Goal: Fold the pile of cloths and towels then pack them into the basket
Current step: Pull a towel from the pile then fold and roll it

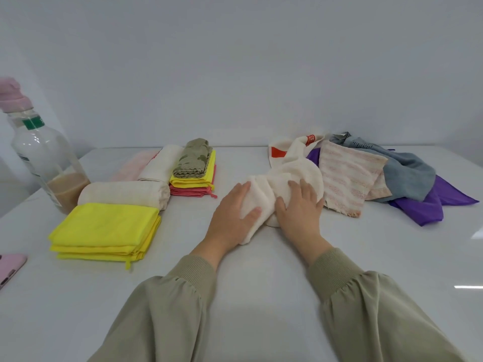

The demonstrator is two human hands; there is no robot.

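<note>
Cream towel (285, 178), soft waffle-like weave, lay bunched at mid-worktop; its far end carried orange-red printed blocks and trailed toward the far edge. Left hand (232, 212) gripped the near end of the bunch, thumb on top, fingers curled round it; right hand (300, 207) clasped the thicker part just beside it, thumb and fingers curved over the cloth. Both wrists came out of olive ribbed sleeves (339, 270).

Folded goods toward the left edge: one stack of yellow cloths (104, 228), smooth microfibre, about three square layers; two cream rolls, the near roll (125, 193) touching the yellow stack, the far roll (162, 163) behind it; one pale pink towel (133, 164) at the far edge; one small stack with an olive scalloped cloth (193, 159) on a yellow cloth (193, 180) on a coral cloth (192, 192).

Unfolded pile toward the far right corner, four pieces counted: pink-striped cloth (347, 178), fraying at its near hem, touching the cream towel; grey-blue terry towel (407, 176); purple cloth (428, 205), thin and smooth, underneath; a denim-like scrap (350, 141) at the back.

One clear bottle (44, 158), pink cap, brown liquid low inside, stood at the left edge; one pink phone (10, 266) lay near it. Worktop (261, 270) white and glossy; wall (235, 61) plain pale grey.
</note>
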